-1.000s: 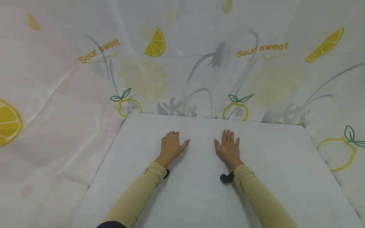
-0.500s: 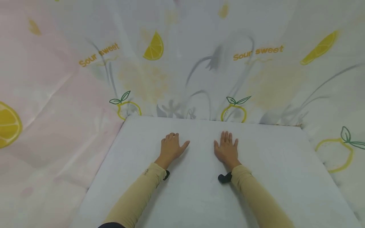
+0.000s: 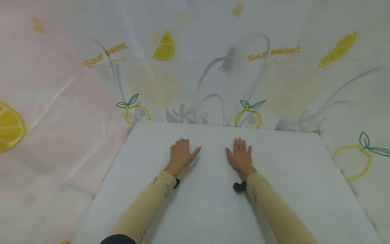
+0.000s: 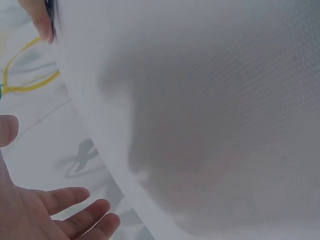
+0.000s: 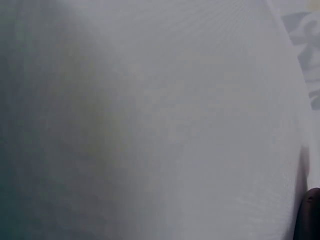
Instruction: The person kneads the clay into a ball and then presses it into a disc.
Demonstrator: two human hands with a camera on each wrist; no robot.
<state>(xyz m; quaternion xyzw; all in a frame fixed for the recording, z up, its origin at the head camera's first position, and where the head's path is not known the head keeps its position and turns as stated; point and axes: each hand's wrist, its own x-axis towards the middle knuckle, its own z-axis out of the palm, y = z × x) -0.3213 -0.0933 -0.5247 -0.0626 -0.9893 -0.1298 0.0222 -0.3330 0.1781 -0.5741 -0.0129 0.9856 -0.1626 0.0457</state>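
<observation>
Both bare hands are over the far half of a white table (image 3: 207, 206), with nothing in either of them. My left hand (image 3: 181, 156) has its thumb spread to the right and its fingers loosely bent. In the left wrist view the same left hand (image 4: 30, 215) shows relaxed, parted fingers, and part of the right hand (image 4: 39, 17) appears at the top left. Palm down, my right hand (image 3: 240, 158) has straight fingers pointing to the back edge. Only a dark fingertip (image 5: 311, 215) shows in the right wrist view.
A hanging sheet (image 3: 189, 78) printed with lemons and "Sour sweet" rises behind the table and continues along both sides. Black wrist devices, such as the right one (image 3: 239, 186), sit at the cuffs of the beige sleeves (image 3: 143, 206).
The head view has shifted slightly, so the sheet's print on the right appears a little farther left. Both hands keep nearly the same pose and place on the table.
</observation>
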